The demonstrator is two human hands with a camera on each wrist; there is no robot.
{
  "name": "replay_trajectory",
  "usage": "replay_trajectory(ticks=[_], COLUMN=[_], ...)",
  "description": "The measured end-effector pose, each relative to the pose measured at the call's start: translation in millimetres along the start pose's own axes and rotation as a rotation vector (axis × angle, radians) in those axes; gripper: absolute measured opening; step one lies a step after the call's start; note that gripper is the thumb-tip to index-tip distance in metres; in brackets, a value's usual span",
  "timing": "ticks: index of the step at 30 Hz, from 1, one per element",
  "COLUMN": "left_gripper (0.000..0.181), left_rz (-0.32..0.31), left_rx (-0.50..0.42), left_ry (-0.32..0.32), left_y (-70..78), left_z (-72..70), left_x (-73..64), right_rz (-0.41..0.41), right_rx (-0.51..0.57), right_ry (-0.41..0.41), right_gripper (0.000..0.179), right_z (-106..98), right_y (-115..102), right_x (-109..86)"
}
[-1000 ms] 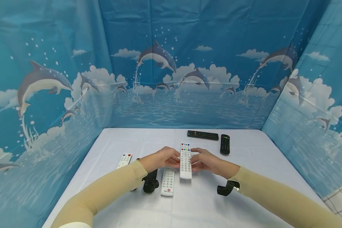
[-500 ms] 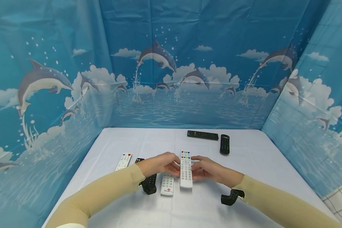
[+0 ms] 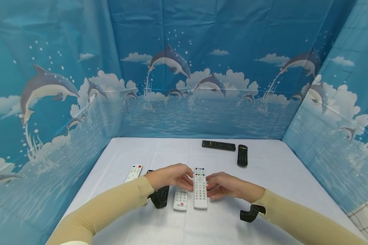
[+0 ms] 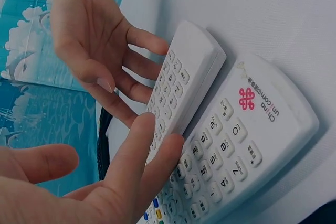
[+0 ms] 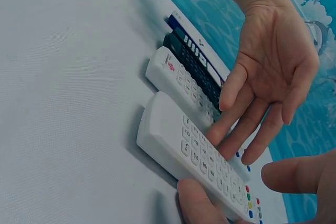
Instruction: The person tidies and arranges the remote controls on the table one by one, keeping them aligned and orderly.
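Observation:
A white remote control (image 3: pixel 200 190) with coloured buttons at its far end lies on the white table between my hands. My left hand (image 3: pixel 178 175) is at its left side, with loosely extended fingers at the edge. On the right side my right hand (image 3: pixel 226 185) has its fingers and thumb apart, close to the remote's edge and not wrapped round it. Just left of this remote lies a second white remote control (image 4: pixel 236 124) with a pink logo, partly under my left hand. A black remote control (image 3: pixel 162 195) beside it is partly hidden by my left wrist.
Another white remote control (image 3: pixel 134 173) with a red button lies further left, partly covered by my left sleeve. Two black remotes, one crosswise (image 3: pixel 218 145) and one lengthwise (image 3: pixel 242 155), lie at the back right. A dolphin-print curtain (image 3: pixel 196 112) encloses the table's back and sides.
The white remote has come toward me and down onto the table, beside the one with the pink logo. Both hands moved with it, and my right fingers have loosened from its edge.

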State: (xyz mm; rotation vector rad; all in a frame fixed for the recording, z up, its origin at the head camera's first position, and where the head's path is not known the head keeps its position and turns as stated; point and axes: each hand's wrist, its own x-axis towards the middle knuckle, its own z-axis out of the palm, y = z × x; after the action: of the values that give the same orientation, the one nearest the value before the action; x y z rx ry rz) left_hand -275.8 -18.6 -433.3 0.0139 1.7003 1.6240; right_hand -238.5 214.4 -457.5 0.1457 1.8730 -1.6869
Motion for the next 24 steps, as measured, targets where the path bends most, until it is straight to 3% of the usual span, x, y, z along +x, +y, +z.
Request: replay_trajectory(ticks=[16, 24], left_gripper=[0.048, 0.048], left_rz=[-0.002, 0.007], left_rx=[-0.001, 0.005], left_ry=[-0.04, -0.011], left_y=[0.1, 13.4], left_z=[-3.0, -7.5], left_x=[2.2, 4.8], right_rz=[0.002, 0.018], right_rx=[0.001, -0.069], right_ry=[0.0, 0.054], right_gripper=[0.059, 0.057], right_z=[0, -9], right_y=[0, -9], right_x=[-1.7, -1.2])
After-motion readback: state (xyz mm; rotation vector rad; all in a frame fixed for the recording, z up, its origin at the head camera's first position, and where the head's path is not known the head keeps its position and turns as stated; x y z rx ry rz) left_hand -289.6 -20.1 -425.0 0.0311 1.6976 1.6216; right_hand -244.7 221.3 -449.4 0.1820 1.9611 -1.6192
